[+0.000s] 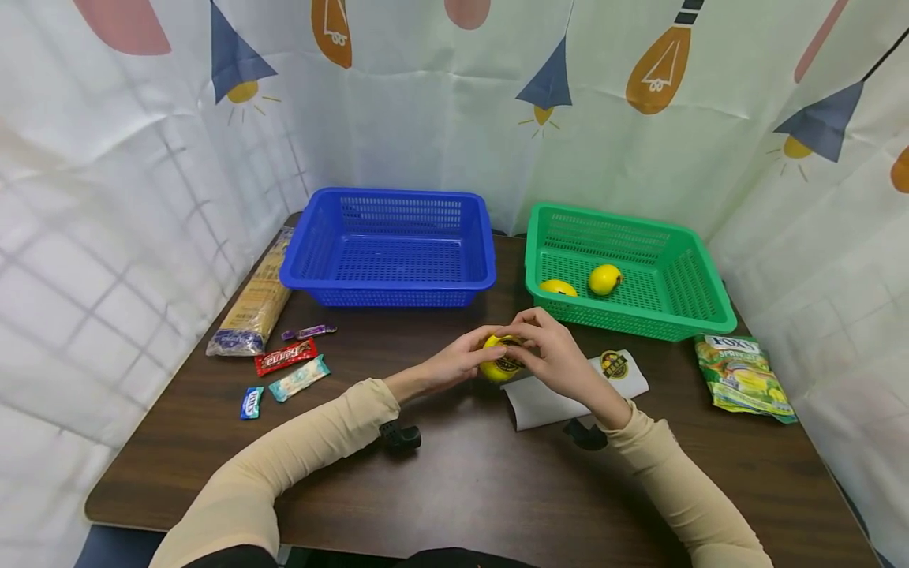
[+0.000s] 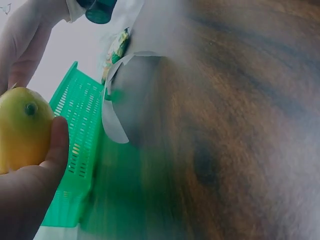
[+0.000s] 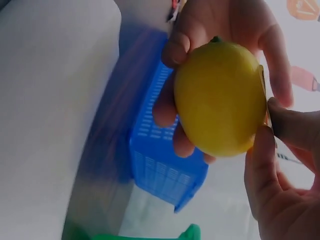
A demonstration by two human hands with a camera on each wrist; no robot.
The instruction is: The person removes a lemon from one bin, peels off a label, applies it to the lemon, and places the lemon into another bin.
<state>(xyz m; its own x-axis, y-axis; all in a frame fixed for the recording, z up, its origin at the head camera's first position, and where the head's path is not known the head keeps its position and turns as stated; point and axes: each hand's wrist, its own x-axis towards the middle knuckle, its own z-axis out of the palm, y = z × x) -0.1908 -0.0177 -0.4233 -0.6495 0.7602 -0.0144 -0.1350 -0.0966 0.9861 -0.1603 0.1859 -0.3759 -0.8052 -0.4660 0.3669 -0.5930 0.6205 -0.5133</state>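
Observation:
My left hand (image 1: 449, 364) grips a yellow lemon (image 3: 220, 100) from one side, its thumb and fingers curled round the fruit. A round black-and-yellow sticker (image 1: 508, 364) lies against the lemon's right side. Thumb and fingertips of my right hand (image 1: 554, 356) pinch that sticker; in the right wrist view it shows edge-on, standing slightly off the peel at its lower end. Below the right hand lies a curled white backing sheet (image 1: 550, 401), with another such sticker (image 1: 614, 364) on it. Greenish stem-end skin of the lemon faces the left wrist camera.
Behind stands a blue basket (image 1: 387, 297); right of it, a green basket (image 1: 639, 322) holds two lemons (image 1: 605, 279). Left lie a long clear pack (image 1: 259, 304), a red candy bar (image 1: 286, 357) and several small wrapped sweets (image 1: 300, 379). A green candy bag (image 1: 744, 375) lies far right.

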